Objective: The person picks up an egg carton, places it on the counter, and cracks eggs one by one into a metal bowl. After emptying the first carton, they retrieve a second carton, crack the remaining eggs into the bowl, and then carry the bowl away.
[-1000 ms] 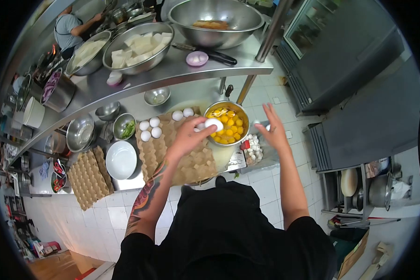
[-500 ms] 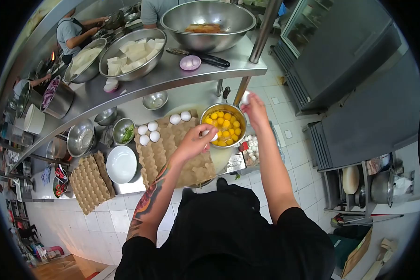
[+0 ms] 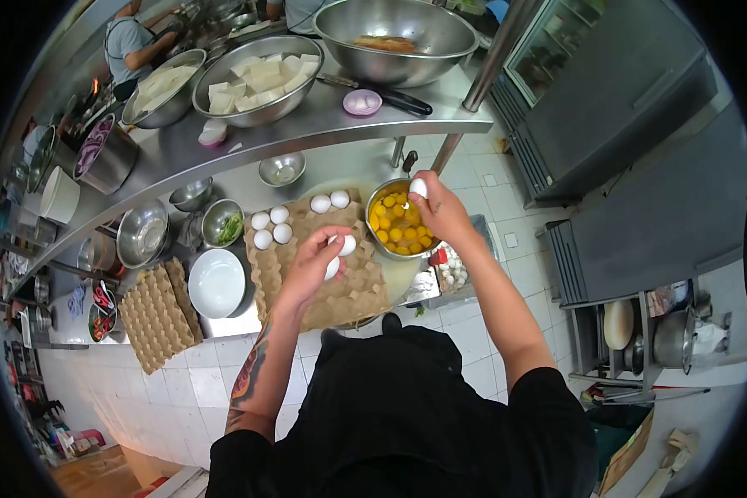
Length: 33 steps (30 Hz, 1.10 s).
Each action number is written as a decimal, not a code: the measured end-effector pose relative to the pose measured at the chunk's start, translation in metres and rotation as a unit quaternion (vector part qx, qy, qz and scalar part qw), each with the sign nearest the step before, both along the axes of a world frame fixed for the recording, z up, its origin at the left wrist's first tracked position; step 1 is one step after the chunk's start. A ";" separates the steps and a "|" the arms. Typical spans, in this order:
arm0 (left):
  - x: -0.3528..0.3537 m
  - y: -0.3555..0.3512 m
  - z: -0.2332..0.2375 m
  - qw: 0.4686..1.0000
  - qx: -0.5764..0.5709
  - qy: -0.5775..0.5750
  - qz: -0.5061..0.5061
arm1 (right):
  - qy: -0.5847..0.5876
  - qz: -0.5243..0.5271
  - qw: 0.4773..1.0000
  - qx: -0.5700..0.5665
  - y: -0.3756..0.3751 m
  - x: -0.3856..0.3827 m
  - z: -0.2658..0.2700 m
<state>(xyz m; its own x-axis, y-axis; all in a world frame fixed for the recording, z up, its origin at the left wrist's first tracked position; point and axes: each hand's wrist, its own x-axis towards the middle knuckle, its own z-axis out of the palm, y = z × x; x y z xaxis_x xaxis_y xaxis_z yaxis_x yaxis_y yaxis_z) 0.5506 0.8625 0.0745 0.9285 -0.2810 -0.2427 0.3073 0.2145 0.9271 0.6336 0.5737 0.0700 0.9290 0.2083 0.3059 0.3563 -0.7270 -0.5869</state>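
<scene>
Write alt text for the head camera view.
Left hand holding two white eggs over a cardboard egg tray; right hand holding another white egg above a metal bowl of yolks. Beyond, a steel shelf holds more bowls of food.

- Lower steel worktable [image 3: 340,165]: round steel bowl [image 3: 372,236] at right, with yellow egg yolks [image 3: 384,223] inside.
- Left of that bowl: brown moulded-pulp egg tray [image 3: 362,292], with loose white eggs [image 3: 281,214] in its rear cups.
- Left of tray: round white bowl [image 3: 217,283]; behind this, small steel bowl [image 3: 211,222] with chopped green pieces [image 3: 230,228] inside.
- Farther left: brown pulp trays [image 3: 151,321], overlapping.
- Raised steel shelf [image 3: 307,126], behind and above: large steel bowl [image 3: 390,73] at right; wide steel bowl [image 3: 261,117] of white blocks [image 3: 266,77] to its left.
- Before the large bowl: black-handled knife [image 3: 400,100]; purple onion half [image 3: 363,103] beside it.
</scene>
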 end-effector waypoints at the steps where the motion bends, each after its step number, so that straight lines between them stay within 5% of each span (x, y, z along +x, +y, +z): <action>1: 0.001 -0.002 -0.002 1.000 0.000 0.001 0.000 | 0.001 0.000 1.000 0.000 0.004 -0.002 0.005; 3: 0.004 -0.009 -0.007 0.996 -0.080 0.022 0.027 | 0.059 -0.005 0.978 -0.198 0.016 -0.010 0.029; 7: 0.009 -0.029 -0.007 0.996 -0.068 0.035 0.054 | 0.042 -0.009 0.980 -0.192 0.005 -0.017 0.042; 9: 0.012 -0.039 -0.004 0.985 -0.137 0.083 0.064 | 0.031 -0.036 0.982 0.180 -0.025 -0.022 0.036; 10: 0.015 -0.045 -0.004 0.985 -0.137 0.083 0.064 | 0.032 -0.035 0.983 0.180 -0.051 -0.020 0.015; 12: 0.022 -0.057 -0.004 0.981 -0.164 0.090 0.045 | -0.097 -0.093 0.989 -0.055 -0.098 -0.016 -0.040; 13: 0.026 -0.064 -0.008 0.982 -0.162 0.090 0.042 | -0.097 -0.096 0.989 -0.054 -0.097 -0.023 -0.037; 16: 0.039 -0.088 -0.021 0.999 -0.030 -0.001 -0.045 | -0.062 -0.061 0.996 0.037 -0.062 -0.049 0.001; 18: 0.044 -0.106 -0.022 0.994 0.065 -0.059 -0.070 | 0.167 0.135 0.947 0.239 -0.029 -0.064 0.026; 22: 0.041 -0.097 -0.002 0.990 0.133 -0.042 -0.028 | 0.199 0.176 0.907 0.327 -0.039 -0.031 -0.001; 23: 0.048 -0.083 -0.006 0.990 0.134 -0.043 -0.027 | 0.229 0.080 0.900 0.362 -0.049 -0.023 0.007; 24: 0.057 -0.063 -0.012 0.933 0.296 -0.204 0.033 | 0.257 -0.018 0.883 0.393 -0.056 -0.015 0.013; 25: 0.065 -0.045 -0.016 0.821 0.439 -0.353 0.091 | 0.257 -0.019 0.883 0.393 -0.057 -0.001 0.007; 26: 0.071 -0.030 -0.015 0.821 0.438 -0.354 0.090 | 0.168 -0.076 0.832 0.524 -0.058 0.018 -0.007; 27: 0.075 -0.016 -0.015 0.764 0.519 -0.373 0.092 | 0.073 -0.129 0.755 0.638 -0.058 0.032 -0.018; 28: 0.079 -0.007 -0.014 0.699 0.594 -0.387 0.093 | 0.072 -0.130 0.756 0.638 -0.056 0.042 -0.022; 30: 0.086 0.003 -0.015 0.696 0.622 -0.359 0.028 | 0.206 -0.039 0.771 0.601 -0.045 0.052 -0.021; 33: 0.096 0.012 -0.021 0.687 0.652 -0.318 -0.041 | 0.195 -0.098 0.740 0.636 -0.047 0.030 0.002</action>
